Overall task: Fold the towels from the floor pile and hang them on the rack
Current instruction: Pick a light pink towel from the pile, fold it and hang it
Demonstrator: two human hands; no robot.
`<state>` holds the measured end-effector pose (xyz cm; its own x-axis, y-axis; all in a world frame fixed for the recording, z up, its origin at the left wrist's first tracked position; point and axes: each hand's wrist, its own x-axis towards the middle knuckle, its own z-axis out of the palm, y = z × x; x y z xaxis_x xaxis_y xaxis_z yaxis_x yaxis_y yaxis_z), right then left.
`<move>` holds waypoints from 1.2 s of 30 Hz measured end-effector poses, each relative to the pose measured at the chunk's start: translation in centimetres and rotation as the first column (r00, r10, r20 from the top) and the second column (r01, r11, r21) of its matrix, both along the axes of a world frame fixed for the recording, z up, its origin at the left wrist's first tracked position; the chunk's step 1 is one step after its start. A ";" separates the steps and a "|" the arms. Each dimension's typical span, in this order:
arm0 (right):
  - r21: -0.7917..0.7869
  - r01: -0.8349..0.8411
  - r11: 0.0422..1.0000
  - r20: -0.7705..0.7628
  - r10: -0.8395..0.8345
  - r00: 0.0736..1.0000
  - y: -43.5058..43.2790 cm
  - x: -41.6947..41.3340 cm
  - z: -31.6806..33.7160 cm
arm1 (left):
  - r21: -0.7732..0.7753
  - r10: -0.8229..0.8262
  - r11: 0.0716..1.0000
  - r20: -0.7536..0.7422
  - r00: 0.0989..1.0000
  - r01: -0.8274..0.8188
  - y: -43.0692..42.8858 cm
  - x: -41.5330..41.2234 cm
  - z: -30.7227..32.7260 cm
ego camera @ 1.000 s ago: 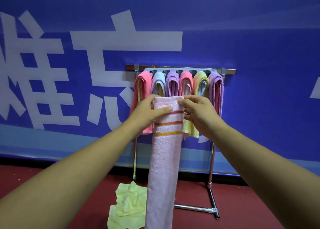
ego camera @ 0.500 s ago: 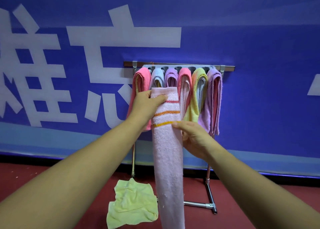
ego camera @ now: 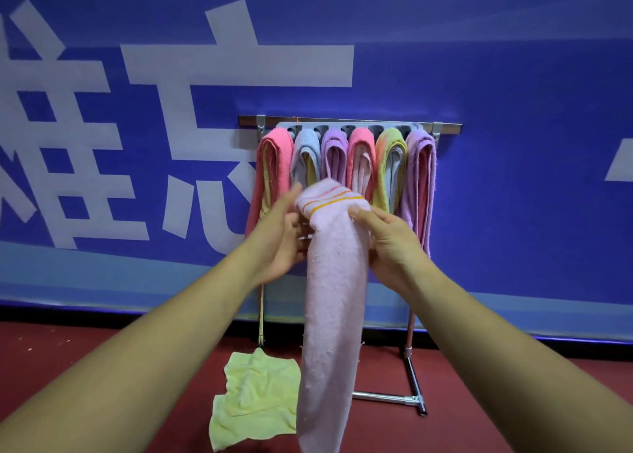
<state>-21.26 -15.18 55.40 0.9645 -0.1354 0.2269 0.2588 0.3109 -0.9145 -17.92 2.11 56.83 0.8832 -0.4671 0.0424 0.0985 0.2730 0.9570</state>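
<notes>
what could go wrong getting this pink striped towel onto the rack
The rack looks full: six hung towels crowd its bar, so pushing in the pink striped towel may knock a neighbour loose. The left hand and right hand hold only its top, so the fold might slip open. Its tail hangs low and could drag over the yellow-green towel on the floor.

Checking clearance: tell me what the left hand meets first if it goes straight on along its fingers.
Probably the light blue towel hanging on the rack, beyond the left hand; depth unclear.
</notes>
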 end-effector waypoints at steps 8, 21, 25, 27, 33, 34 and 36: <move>0.002 0.077 0.997 -0.135 -0.076 0.988 -1.6 1.0 2.1 | 0.312 -0.068 0.949 0.316 0.946 -0.036 -0.1 -1.0 -3.8; 0.027 -0.283 0.959 -0.298 0.279 0.913 -4.5 -1.9 -0.1 | -0.077 0.170 0.984 0.082 0.982 -0.163 -4.0 -1.0 -0.3; 0.038 -0.346 0.938 -0.305 0.340 0.889 -4.6 -2.7 -0.6 | -0.064 0.174 0.984 0.097 0.980 -0.169 -3.9 -0.8 0.4; 0.018 -0.344 0.939 -0.308 0.332 0.892 -4.5 -2.6 -0.7 | -0.050 0.186 0.982 0.084 0.979 -0.182 -3.8 -0.7 0.6; 0.022 -0.138 0.990 -0.225 0.139 0.964 -3.7 -1.2 0.6 | 0.007 0.040 0.999 -0.003 0.999 -0.040 -3.1 0.0 -1.1; 0.024 -0.112 0.993 -0.227 0.114 0.967 -3.6 -1.0 1.0 | 0.073 -0.003 0.997 0.012 1.000 0.002 -2.9 0.0 -1.7; 0.002 -0.062 0.998 -0.235 0.061 0.970 -3.6 -0.7 1.7 | 0.208 -0.043 0.978 0.085 0.995 0.024 -2.9 0.0 -2.9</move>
